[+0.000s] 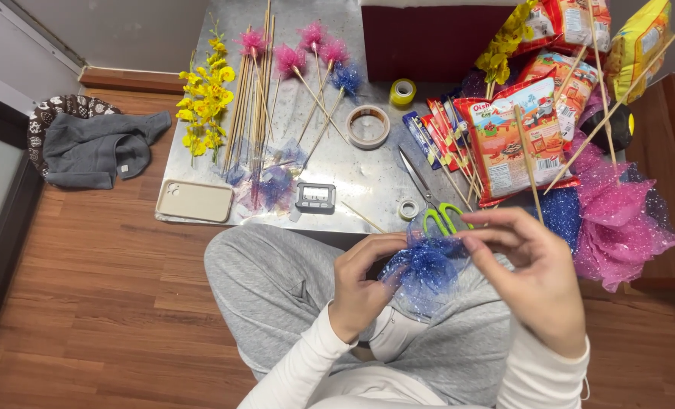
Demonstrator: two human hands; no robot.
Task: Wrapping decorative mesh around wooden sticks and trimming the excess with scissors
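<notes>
While the green-handled scissors are lying at the tabletop's near edge, both hands are pinching a bunched blue glitter mesh over the lap, left hand and right hand fingers pressing its gathered top.

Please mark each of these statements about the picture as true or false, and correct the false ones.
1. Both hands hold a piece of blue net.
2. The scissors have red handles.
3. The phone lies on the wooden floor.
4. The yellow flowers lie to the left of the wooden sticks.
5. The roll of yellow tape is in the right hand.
1. True: the left hand and the right hand both grip the blue net.
2. False: the scissors have green handles.
3. False: the phone lies on the metal tray.
4. True: the yellow flowers are left of the wooden sticks.
5. False: the yellow tape lies on the tray.
</notes>
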